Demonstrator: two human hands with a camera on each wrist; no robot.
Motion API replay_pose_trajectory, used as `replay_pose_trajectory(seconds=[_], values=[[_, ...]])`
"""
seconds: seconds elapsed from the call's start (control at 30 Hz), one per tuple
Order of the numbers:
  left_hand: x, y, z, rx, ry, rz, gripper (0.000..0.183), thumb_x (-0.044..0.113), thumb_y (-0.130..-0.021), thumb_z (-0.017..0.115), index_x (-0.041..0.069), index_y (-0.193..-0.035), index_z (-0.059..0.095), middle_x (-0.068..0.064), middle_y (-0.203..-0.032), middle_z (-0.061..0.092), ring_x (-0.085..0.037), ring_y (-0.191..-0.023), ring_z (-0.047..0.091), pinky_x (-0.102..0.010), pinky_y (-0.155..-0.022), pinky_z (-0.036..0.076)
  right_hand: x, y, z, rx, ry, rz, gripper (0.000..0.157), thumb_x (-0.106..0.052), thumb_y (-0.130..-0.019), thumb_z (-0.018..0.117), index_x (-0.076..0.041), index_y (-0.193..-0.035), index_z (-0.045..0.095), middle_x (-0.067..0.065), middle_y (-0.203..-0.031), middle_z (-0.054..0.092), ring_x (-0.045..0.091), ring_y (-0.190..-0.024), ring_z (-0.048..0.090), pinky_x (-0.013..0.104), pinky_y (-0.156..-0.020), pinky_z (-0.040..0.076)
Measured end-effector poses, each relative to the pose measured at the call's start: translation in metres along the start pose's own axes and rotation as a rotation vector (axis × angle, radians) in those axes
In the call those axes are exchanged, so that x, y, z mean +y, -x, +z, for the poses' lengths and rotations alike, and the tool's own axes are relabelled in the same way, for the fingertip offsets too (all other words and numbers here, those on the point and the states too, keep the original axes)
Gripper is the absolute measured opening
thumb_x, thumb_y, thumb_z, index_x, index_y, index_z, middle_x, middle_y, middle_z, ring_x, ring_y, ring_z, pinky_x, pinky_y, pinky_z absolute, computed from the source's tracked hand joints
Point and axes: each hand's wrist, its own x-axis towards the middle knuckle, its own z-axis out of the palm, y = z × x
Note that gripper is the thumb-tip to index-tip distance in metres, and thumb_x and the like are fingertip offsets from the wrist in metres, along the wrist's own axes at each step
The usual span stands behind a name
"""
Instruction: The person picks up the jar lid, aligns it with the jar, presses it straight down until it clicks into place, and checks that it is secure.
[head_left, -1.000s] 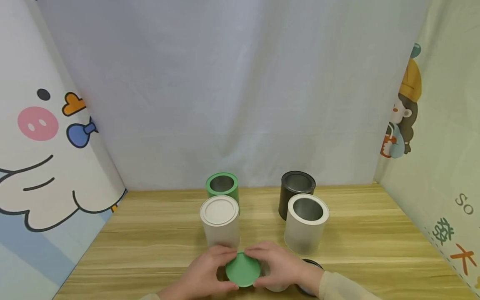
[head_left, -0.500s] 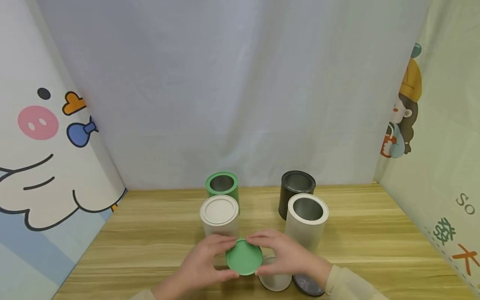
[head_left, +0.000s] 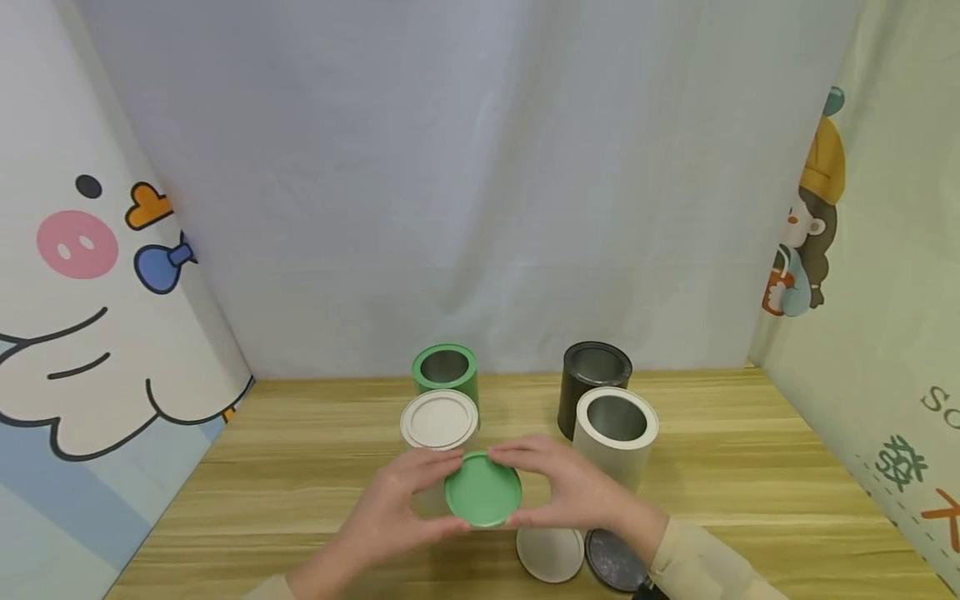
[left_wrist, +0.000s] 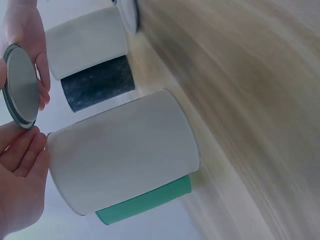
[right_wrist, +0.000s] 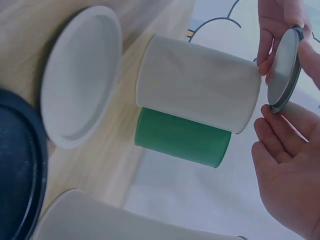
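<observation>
Both hands hold a round green can lid (head_left: 483,490) by opposite edges, raised above the table. My left hand (head_left: 397,500) pinches its left side between thumb and fingers; my right hand (head_left: 567,486) pinches the right side. In the left wrist view the lid's silvery underside (left_wrist: 24,87) shows. Just beyond the hands stands a white can (head_left: 439,421) with a white lid on, partly covered by the left hand. Behind it is an uncovered green can (head_left: 446,379). An open white can (head_left: 617,421) stands beyond the right hand, in front of an open black can (head_left: 597,371).
A white lid (head_left: 550,554) and a black lid (head_left: 615,560) lie side by side on the wooden table (head_left: 285,500), below the right forearm. A grey-white cloth (head_left: 487,183) hangs behind the table, with printed cloths (head_left: 82,333) at the sides.
Both hands have lifted the green lid away from the near side of the table, forward and up toward the lidded white can. The white and black lids on the table have come into fuller view.
</observation>
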Motion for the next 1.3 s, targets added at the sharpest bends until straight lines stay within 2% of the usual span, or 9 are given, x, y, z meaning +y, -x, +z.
replay_pose_trajectory(seconds=[0.2, 0.37, 0.57, 0.77, 0.97, 1.07, 1.3], values=[[0.0, -0.007, -0.008, 0.066, 0.026, 0.023, 0.063, 0.024, -0.064, 0.094, 0.001, -0.118, 0.071, -0.008, -0.12, 0.069, -0.025, -0.109, 0.064, -0.025, -0.098, 0.048, -0.003, -0.009, -0.006, 0.042, -0.018, 0.017, 0.066, -0.027, -0.076, 0.087, -0.003, -0.132, 0.062, 0.009, -0.133, 0.061, 0.027, -0.121, 0.056, 0.043, -0.098, 0.049], [-0.003, -0.012, -0.012, 0.093, 0.042, 0.034, 0.061, 0.024, -0.066, 0.093, -0.001, -0.118, 0.071, -0.009, -0.12, 0.069, -0.026, -0.108, 0.064, -0.022, -0.1, 0.045, -0.005, -0.016, -0.01, 0.037, -0.047, 0.075, 0.068, -0.025, -0.076, 0.087, -0.004, -0.135, 0.061, 0.009, -0.136, 0.059, 0.027, -0.125, 0.054, 0.045, -0.101, 0.047], [-0.012, -0.015, -0.015, 0.083, 0.048, 0.001, 0.058, 0.028, -0.071, 0.09, -0.001, -0.118, 0.071, -0.01, -0.12, 0.069, -0.027, -0.109, 0.064, -0.028, -0.099, 0.049, -0.004, -0.024, -0.011, 0.034, -0.042, 0.13, 0.067, -0.025, -0.079, 0.086, -0.006, -0.137, 0.059, 0.008, -0.139, 0.057, 0.027, -0.128, 0.051, 0.047, -0.104, 0.045], [-0.021, -0.019, -0.015, 0.095, 0.052, -0.009, 0.059, 0.018, -0.068, 0.093, -0.002, -0.118, 0.07, -0.01, -0.12, 0.069, -0.028, -0.109, 0.064, -0.03, -0.098, 0.05, 0.001, -0.029, -0.008, 0.07, -0.043, 0.146, 0.064, -0.023, -0.079, 0.085, -0.004, -0.135, 0.06, 0.01, -0.136, 0.059, 0.029, -0.126, 0.053, 0.048, -0.104, 0.044], [-0.029, -0.022, -0.015, 0.119, 0.023, -0.059, 0.06, 0.01, -0.062, 0.093, -0.002, -0.117, 0.071, -0.011, -0.121, 0.069, -0.033, -0.111, 0.064, -0.045, -0.091, 0.054, 0.007, -0.035, -0.002, 0.112, -0.07, 0.207, 0.061, -0.021, -0.081, 0.083, -0.003, -0.135, 0.06, 0.011, -0.134, 0.06, 0.03, -0.124, 0.054, 0.049, -0.104, 0.044], [-0.034, -0.024, -0.015, 0.125, 0.014, -0.084, 0.06, 0.011, -0.063, 0.093, -0.001, -0.117, 0.071, -0.01, -0.121, 0.069, -0.033, -0.112, 0.064, -0.048, -0.09, 0.054, 0.008, -0.038, -0.001, 0.13, -0.087, 0.25, 0.059, -0.021, -0.083, 0.082, -0.004, -0.135, 0.06, 0.012, -0.134, 0.06, 0.032, -0.124, 0.054, 0.051, -0.103, 0.044], [-0.04, -0.032, -0.018, 0.073, -0.002, -0.16, 0.059, 0.017, -0.067, 0.092, 0.002, -0.12, 0.071, -0.008, -0.126, 0.067, -0.032, -0.114, 0.062, -0.051, -0.092, 0.053, 0.01, -0.044, 0.001, 0.2, -0.079, 0.284, 0.056, -0.017, -0.082, 0.082, -0.003, -0.133, 0.062, 0.012, -0.13, 0.063, 0.032, -0.121, 0.057, 0.052, -0.1, 0.046]])
